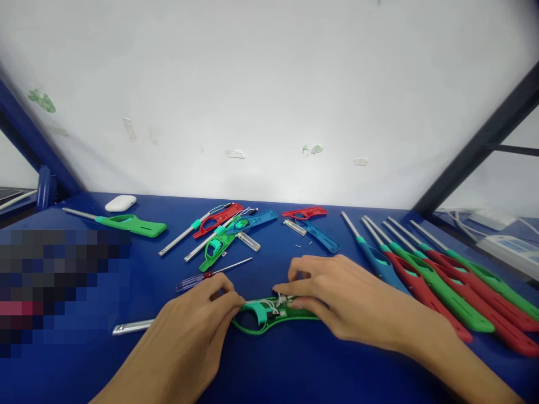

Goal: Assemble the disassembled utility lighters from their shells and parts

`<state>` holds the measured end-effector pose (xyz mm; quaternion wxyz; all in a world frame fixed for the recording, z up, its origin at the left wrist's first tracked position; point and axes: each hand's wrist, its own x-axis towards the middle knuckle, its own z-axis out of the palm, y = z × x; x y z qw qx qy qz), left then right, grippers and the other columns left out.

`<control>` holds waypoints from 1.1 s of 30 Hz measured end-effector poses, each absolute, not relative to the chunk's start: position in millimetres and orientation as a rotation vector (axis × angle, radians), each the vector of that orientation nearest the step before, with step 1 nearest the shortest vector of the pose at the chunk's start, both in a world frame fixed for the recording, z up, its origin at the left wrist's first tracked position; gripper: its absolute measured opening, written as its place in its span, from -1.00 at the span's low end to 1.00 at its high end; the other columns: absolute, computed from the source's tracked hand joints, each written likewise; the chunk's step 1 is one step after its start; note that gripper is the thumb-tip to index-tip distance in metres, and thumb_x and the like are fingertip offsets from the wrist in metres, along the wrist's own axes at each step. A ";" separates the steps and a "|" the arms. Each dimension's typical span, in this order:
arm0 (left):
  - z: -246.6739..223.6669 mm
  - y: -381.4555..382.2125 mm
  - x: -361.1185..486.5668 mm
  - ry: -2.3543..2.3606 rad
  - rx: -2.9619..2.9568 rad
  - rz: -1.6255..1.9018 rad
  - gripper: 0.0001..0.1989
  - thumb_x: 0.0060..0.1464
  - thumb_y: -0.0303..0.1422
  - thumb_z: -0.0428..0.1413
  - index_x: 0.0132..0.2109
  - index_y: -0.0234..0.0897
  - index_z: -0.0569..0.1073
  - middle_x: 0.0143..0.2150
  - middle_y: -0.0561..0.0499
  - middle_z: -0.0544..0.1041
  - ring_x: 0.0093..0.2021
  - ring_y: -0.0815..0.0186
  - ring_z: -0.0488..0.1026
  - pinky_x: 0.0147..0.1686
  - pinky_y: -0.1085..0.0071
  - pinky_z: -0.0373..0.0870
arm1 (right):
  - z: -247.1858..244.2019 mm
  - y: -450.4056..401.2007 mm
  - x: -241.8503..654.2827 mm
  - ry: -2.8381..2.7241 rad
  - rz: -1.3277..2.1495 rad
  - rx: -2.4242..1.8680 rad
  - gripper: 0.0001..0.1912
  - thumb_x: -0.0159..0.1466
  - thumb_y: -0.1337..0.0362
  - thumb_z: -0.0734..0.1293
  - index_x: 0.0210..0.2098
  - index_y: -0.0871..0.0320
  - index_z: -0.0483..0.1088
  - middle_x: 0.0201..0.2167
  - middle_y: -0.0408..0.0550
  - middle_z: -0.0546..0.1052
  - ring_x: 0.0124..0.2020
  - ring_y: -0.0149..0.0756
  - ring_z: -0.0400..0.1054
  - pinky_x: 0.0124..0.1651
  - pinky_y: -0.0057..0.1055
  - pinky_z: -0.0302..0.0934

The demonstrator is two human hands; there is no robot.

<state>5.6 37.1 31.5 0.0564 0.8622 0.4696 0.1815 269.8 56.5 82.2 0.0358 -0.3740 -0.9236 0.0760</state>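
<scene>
My left hand (202,314) is closed on the front end of an opened green lighter casing (252,330), where its metal tube (133,327) joins; the tube sticks out to the left beneath my wrist. My right hand (328,294) has thumb and fingertips pinched over the rear half of the casing, at small white parts and wires (278,303). What exactly those fingertips grip is hidden. A teal trigger (257,313) sits inside the casing, between both hands. Just beyond my left hand lies a screwdriver (210,275) with a clear and red handle.
Several assembled lighters (442,286) lie in a row at the right. Opened red, green and blue casings (219,219), fuel tanks (248,241) and two small screws (298,246) lie further back. A green lighter (138,224) and a white earbud case (120,203) are back left.
</scene>
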 end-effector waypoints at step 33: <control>33.0 26.7 8.8 1.322 2.694 0.651 -0.67 0.35 -0.49 -0.12 -0.15 -0.14 0.54 -0.11 -0.02 0.55 -0.30 0.26 0.57 -0.28 0.35 0.51 | 84.4 56.8 270.2 -2.808 0.335 -1.122 -0.65 0.48 0.40 0.24 -0.03 -0.07 0.62 -0.12 -0.16 0.60 -0.26 -0.35 0.51 -0.24 -0.39 0.20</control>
